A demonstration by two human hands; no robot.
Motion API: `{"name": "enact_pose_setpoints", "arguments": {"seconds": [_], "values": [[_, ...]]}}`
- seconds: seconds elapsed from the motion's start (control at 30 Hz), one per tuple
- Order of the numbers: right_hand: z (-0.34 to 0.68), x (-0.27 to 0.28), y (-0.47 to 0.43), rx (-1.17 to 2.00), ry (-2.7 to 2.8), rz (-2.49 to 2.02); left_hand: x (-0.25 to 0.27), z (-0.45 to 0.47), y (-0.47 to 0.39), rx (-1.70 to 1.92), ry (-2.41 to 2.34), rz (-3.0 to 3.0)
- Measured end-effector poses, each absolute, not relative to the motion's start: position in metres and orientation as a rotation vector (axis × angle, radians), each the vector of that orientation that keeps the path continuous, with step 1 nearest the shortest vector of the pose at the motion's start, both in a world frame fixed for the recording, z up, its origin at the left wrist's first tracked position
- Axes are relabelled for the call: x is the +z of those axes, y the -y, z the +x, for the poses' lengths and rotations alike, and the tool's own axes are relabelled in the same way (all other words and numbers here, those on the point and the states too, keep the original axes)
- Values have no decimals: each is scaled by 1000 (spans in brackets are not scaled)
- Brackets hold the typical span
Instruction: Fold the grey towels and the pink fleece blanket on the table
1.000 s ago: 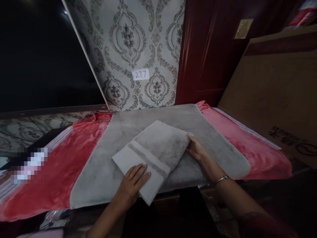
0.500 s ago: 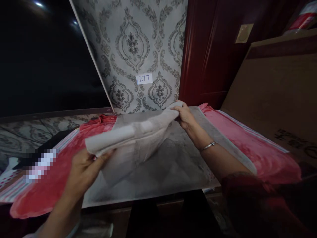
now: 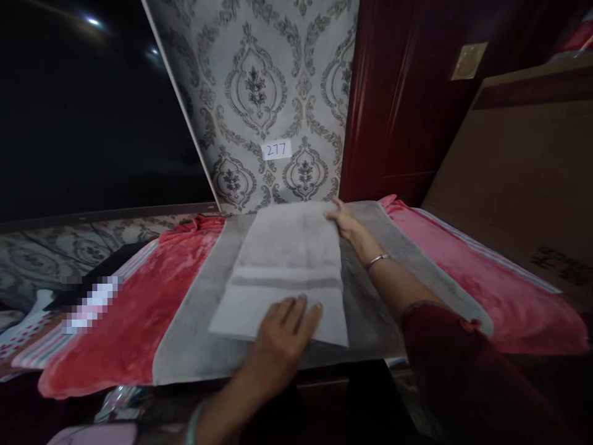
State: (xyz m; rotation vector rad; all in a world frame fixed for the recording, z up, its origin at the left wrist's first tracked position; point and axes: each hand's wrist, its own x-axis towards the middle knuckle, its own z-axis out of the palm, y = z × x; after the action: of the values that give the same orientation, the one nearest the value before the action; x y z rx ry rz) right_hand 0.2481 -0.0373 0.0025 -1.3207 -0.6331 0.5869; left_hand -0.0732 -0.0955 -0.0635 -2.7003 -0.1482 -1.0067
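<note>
The left hand [image 3: 282,327] is lying flat with its fingers [image 3: 301,309] spread open on the near end of a soft, fuzzy grey towel [image 3: 287,259]. The right hand [image 3: 343,217] is resting open-fingered on the towel's far right corner. The long folded towel is lying on a bigger grey mat [image 3: 194,334], over a fluffy pink blanket [image 3: 125,321] covering the tabletop.

A pink blanket [image 3: 467,272] spreads across the surface, with a large grey mat [image 3: 194,334] lying over its middle. Behind stands a damask-patterned panel [image 3: 259,93] bearing a small "277" label [image 3: 277,149], a dark red door [image 3: 407,105] beside it. At right leans a brown cardboard sheet [image 3: 523,179].
</note>
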Motion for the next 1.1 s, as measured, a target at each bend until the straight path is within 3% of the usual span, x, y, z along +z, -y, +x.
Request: {"name": "enact_pose_setpoints", "arguments": {"seconds": [0.13, 0.27, 0.4, 0.5, 0.57, 0.67, 0.8, 0.93, 1.1], "values": [[257, -78, 47, 616, 526, -1556, -137, -38, 114, -632, 171, -2888], [268, -110, 40, 592, 568, -1664, -119, -51, 117, -491, 184, -3115], [278, -112, 33, 507, 658, -1785, -65, -60, 87, -321, 27, -3455], [278, -105, 32, 356, 729, -1872, -46, -48, 51, -343, 202, -3486], [269, -99, 33, 215, 898, -1911, -49, -39, 35, -359, 402, -3376], [243, -96, 34, 15, 1580, -1934, -71, -32, 31, -250, 408, -3304], [218, -109, 35, 5, 2257, -1845, -107, -34, 44, -207, 290, -3282], [243, -117, 27, -4, 2227, -1979, -116, -38, 49, -245, 283, -3272], [294, -119, 12, 209, 1979, -2247, -110, -38, 46, -204, 290, -3294]]}}
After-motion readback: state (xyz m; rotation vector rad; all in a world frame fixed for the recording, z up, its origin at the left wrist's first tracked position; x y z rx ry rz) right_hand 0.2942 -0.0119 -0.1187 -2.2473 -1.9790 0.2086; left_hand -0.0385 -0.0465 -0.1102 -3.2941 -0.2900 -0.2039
